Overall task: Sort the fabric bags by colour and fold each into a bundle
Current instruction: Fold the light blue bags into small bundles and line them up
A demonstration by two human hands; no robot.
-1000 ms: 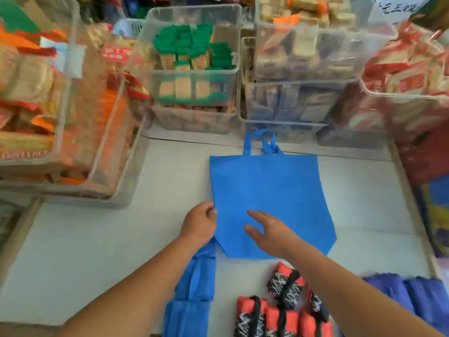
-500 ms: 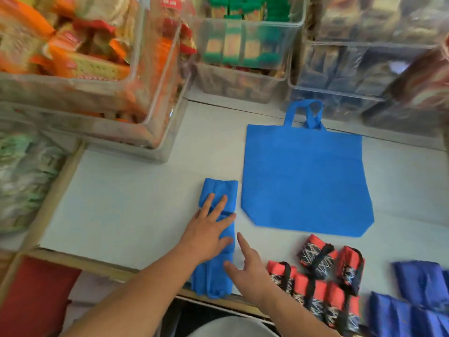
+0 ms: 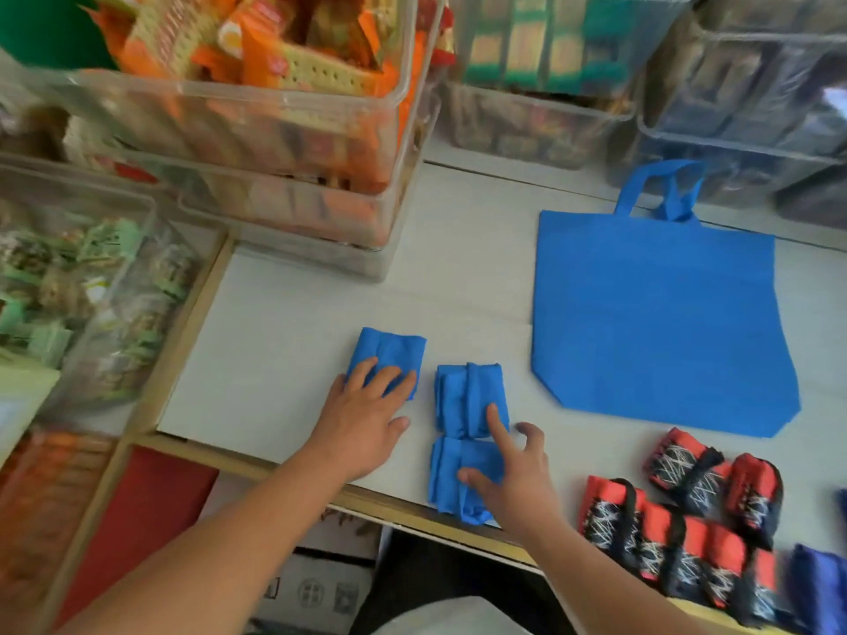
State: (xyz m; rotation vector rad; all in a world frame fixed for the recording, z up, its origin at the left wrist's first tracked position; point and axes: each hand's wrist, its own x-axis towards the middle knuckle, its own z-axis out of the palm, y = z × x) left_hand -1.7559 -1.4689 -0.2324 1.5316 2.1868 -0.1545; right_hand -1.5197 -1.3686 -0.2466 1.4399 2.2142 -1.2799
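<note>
A blue fabric bag [image 3: 651,323] lies flat and unfolded on the white table [image 3: 284,350], handles pointing away from me. Left of it sit three folded blue bundles. My left hand [image 3: 366,419] rests flat with straight fingers on the leftmost bundle [image 3: 389,350]. My right hand [image 3: 513,478] touches the other two, its index finger on the upper bundle [image 3: 463,396] and its thumb on the lower bundle [image 3: 453,478] at the table's front edge. Several red-and-black folded bundles [image 3: 687,515] lie at the lower right.
Clear plastic bins of orange snack packs [image 3: 284,103] stand at the back left, more bins [image 3: 550,84] along the back. A darker blue bundle [image 3: 820,584] shows at the right edge. The table's front edge [image 3: 275,456] runs close to my arms.
My hands left the flat bag and moved to the folded blue bundles. My left hand slid one bundle off to the left, apart from the other two. The view swung left.
</note>
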